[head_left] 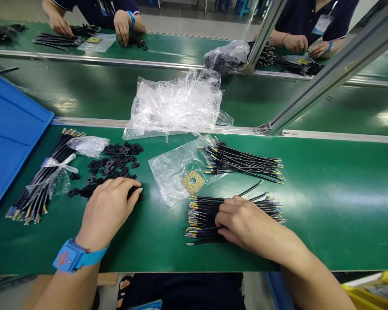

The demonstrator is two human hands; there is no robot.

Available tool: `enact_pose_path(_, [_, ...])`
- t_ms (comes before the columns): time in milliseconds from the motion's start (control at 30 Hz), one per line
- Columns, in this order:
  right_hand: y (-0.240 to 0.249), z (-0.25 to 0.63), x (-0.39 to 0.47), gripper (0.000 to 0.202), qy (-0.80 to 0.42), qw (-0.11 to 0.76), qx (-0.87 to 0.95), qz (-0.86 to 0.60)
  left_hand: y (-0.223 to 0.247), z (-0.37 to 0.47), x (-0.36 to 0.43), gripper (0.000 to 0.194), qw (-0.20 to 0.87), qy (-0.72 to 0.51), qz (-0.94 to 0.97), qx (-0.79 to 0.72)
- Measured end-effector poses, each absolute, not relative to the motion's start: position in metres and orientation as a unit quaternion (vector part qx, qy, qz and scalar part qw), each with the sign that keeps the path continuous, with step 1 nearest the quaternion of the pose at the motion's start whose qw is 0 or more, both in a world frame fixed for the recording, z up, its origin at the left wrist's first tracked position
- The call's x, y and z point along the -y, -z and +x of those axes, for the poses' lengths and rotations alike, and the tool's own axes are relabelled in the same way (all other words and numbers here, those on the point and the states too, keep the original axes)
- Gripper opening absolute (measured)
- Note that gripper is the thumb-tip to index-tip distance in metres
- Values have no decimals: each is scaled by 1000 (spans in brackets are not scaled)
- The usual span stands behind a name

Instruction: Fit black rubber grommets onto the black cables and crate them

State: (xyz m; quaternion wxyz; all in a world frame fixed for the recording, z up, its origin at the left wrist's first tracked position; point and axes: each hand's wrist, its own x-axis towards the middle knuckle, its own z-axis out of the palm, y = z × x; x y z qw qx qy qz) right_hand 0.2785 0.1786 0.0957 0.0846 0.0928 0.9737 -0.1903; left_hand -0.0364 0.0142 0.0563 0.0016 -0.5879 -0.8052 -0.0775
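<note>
My left hand [111, 206], with a blue wrist strap [80, 256], reaches over the near edge of a pile of small black parts with holes [119, 159]. Its thumb and forefinger close around one or more of these dark pieces, mostly covered by the fingers. My right hand [237, 217] rests on a row of short black cables [203, 211] with stripped, coloured wire ends. Its curled fingers grip in among the cables; how many they hold is hidden. Behind this row lies a stack of cables [252, 161] with black pieces fitted near their left ends.
A yellowish square pad [193, 181] with a hole lies on a clear plastic bag [168, 172]. On the left are a tied cable bundle [48, 176] and a blue bin [13, 129]. Crumpled plastic [177, 103] lies behind. Two co-workers work across the metal frame [291, 94].
</note>
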Motion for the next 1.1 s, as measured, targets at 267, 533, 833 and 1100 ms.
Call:
enact_pose_path(267, [-99,282,-184,12,265,42,-957,107,-76,-40,-12,44,-102,221,-530,812])
enact_pose_path(533, [-96,276,-196,14,374,18,-912,170,-67,-36,-23,25,-20,55,-610,790])
enact_pose_path(833, [-66,284,-188,25,216,-16,-975,44,-73,-18,-36,15,-41,16,-617,786])
enact_pose_path(1100, [-96,281,-167,12,150,18,-986,67,-74,-18,-45,24,-53,35,-640,766])
